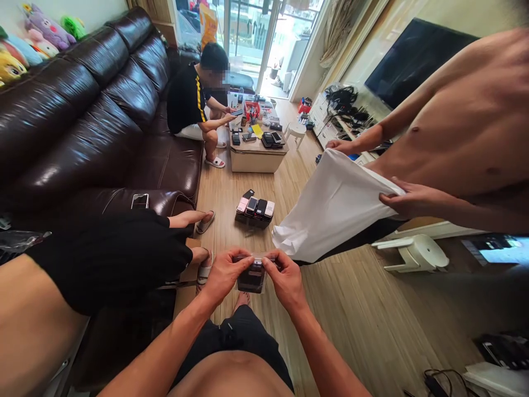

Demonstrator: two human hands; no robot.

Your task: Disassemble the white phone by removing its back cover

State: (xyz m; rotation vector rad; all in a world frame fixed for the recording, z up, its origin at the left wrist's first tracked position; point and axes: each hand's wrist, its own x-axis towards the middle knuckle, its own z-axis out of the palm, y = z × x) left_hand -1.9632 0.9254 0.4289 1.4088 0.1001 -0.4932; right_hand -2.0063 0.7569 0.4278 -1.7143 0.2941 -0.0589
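In front of my waist I hold a small clear plastic bag [251,280] with a dark, flat, phone-like thing inside. My left hand [225,273] pinches its top left corner between thumb and fingers. The top right corner is pinched by my right hand [286,275] in the same way. Beyond my hands, a box of phones [253,223] stands on the wooden floor, its phones packed upright in a row.
To the right a person holds a white cloth bag [330,204]. Another sits on the brown leather sofa [165,165] at a low table [258,161] bearing phones and tools. A third person is close on the left. White stools [427,251] stand at the right.
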